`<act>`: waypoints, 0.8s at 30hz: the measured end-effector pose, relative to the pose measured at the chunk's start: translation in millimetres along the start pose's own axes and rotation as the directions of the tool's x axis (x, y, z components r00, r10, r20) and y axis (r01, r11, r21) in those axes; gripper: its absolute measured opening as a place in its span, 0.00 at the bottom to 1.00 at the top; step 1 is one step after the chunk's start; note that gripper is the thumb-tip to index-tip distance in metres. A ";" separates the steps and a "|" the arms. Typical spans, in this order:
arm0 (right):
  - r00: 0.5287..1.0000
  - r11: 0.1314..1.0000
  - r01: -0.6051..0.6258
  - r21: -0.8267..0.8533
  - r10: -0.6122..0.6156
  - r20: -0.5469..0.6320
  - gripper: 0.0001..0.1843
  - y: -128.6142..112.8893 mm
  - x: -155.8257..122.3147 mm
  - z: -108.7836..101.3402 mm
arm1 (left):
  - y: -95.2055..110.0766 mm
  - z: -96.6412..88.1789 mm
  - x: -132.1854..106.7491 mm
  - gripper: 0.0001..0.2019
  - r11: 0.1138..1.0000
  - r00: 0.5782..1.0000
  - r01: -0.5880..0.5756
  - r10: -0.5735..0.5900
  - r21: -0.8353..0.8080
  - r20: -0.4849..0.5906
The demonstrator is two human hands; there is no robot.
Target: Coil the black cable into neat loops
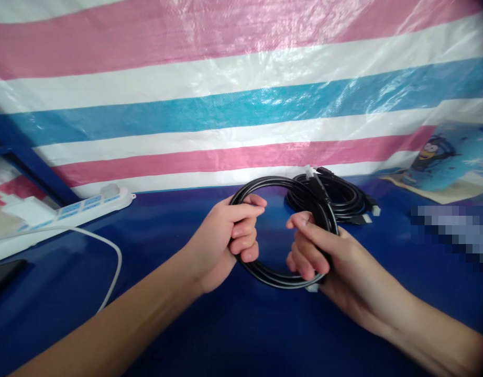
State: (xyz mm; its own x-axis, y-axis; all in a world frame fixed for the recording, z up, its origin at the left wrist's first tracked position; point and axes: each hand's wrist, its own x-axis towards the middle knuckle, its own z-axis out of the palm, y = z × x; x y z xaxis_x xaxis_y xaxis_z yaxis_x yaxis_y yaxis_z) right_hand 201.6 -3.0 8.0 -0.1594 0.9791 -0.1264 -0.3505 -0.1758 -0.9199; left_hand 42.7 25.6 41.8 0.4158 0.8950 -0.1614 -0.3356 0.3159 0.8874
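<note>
we are holding a coiled black cable up over the blue worktop, near the middle of it and a little toward the far edge. our left hand is gripping the left side of the coil, fingers curling fully round the bundled strands and the thumb lying across the top, so that hand is closing tight on the cable. our right hand is taking the right side of the coil, the fingers wrapping round the strands from outside and the thumb pressing over them, also closing on it; a pale plug end is showing just under that hand. the coil is standing nearly upright between the two hands, its open ring facing us.

just behind the right hand, a second coil of black cable is lying flat on the worktop close to the far edge, with its connectors poking out on the right. a white power strip is sitting along the far left edge, and a white cord is looping from it across the left part of the worktop. a striped pink, white and blue tarp is hanging behind the far edge, and a printed blue sheet is lying at the far right corner.
</note>
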 end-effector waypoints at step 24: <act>0.941 0.836 -0.240 -0.493 0.324 0.091 0.16 -15.7 -3.9 -13.1 | 9.1 7.3 -16.7 0.33 0.853 0.972 0.118 -0.204 0.509 0.116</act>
State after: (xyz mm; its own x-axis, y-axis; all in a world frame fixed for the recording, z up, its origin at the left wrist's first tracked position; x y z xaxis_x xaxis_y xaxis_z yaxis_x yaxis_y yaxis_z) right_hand 219.9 -2.7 18.1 -0.3481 0.8554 -0.3835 0.2004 -0.3318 -0.9218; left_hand 38.9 11.2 55.7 0.5711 0.7689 -0.2875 0.1929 0.2147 0.9574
